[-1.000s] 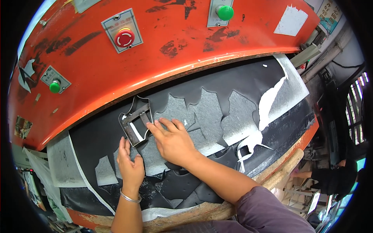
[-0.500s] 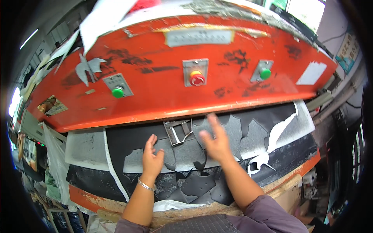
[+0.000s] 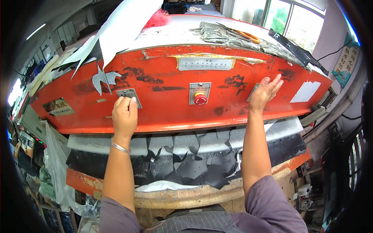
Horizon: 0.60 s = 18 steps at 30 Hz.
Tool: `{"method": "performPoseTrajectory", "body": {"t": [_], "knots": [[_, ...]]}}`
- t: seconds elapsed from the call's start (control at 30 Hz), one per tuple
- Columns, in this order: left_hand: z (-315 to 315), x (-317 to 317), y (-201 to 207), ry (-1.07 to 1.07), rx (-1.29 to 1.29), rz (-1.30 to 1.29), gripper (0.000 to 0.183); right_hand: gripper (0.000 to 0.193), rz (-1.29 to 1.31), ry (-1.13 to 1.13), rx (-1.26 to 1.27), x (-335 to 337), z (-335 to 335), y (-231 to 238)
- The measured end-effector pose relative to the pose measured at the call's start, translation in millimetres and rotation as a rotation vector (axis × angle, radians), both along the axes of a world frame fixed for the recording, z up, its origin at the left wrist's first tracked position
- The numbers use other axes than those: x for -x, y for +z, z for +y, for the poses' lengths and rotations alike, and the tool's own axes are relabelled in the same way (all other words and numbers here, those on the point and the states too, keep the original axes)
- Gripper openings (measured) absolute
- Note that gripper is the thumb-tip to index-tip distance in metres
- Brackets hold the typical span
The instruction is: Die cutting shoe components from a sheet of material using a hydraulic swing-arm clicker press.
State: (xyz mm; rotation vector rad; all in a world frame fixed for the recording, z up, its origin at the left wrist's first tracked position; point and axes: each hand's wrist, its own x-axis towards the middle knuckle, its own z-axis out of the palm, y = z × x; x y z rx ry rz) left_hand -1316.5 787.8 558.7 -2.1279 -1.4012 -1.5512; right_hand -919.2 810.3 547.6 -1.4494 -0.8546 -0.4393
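Observation:
My left hand [image 3: 125, 116] is curled into a fist at the left button plate [image 3: 136, 101] on the red machine front [image 3: 163, 112]. It covers the green button there. Over the right button plate [image 3: 251, 92] lies my right hand [image 3: 265, 94], its fingers stretched upward; the green button behind it is hidden. Between the hands, a red mushroom-shaped stop button [image 3: 200, 99] sticks out untouched. Below the machine front, dark cut sheet pieces [image 3: 192, 167] lie on the pale pad [image 3: 85, 142], their far parts hidden under the red front.
Scissors with orange handles [image 3: 246, 35] rest on grey scraps [image 3: 217, 34] on the machine top. White sheet material [image 3: 116, 31] hangs over its left side. A clear plastic bag [image 3: 58, 163] hangs at the left. The worn wooden edge [image 3: 175, 200] runs in front of me.
Both hands have risen from above the dark sheets to the two button plates. My left hand has closed. The metal cutting die on the sheets no longer shows. The view has tilted upward.

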Motion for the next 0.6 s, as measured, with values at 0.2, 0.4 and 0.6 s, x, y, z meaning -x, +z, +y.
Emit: {"method": "performPoseTrajectory", "body": {"t": [0.2,0.4,0.6], "knots": [[-114,-16,-54,-0.248,0.339,-0.015,0.024,0.053,-0.079,0.641,0.128,26,-114,-56],[-264,-10,-143,-0.380,0.740,0.202,0.015,0.055,-0.645,1.296,0.839,144,-285,-116],[-279,-24,-159,-0.178,0.665,0.213,0.013,0.039,-0.674,1.138,0.933,168,-300,-144]]}}
